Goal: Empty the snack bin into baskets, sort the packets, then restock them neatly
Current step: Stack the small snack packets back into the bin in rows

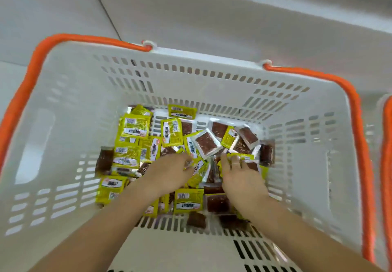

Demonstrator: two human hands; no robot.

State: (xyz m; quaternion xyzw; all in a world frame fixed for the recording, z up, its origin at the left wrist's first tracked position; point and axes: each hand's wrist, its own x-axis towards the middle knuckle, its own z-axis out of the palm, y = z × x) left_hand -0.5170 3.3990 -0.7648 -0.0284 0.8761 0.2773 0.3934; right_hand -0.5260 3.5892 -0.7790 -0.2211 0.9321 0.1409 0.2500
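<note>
Below me, the white basket (70, 93) with orange handles (34, 68) fills the view, yellow packets (135, 125) and brown packets (206, 143) heaped loose on its floor. My left hand (169, 171) curls its fingers round packets mid-pile; my right hand (244, 177) lies beside it, fingers pressing onto a yellow one.

A pale grey floor (212, 13) fills the upper part of the frame. A thin dark seam (104, 8) runs diagonally across its upper left, and a blurred white ledge (318, 0) slants across the upper right.
</note>
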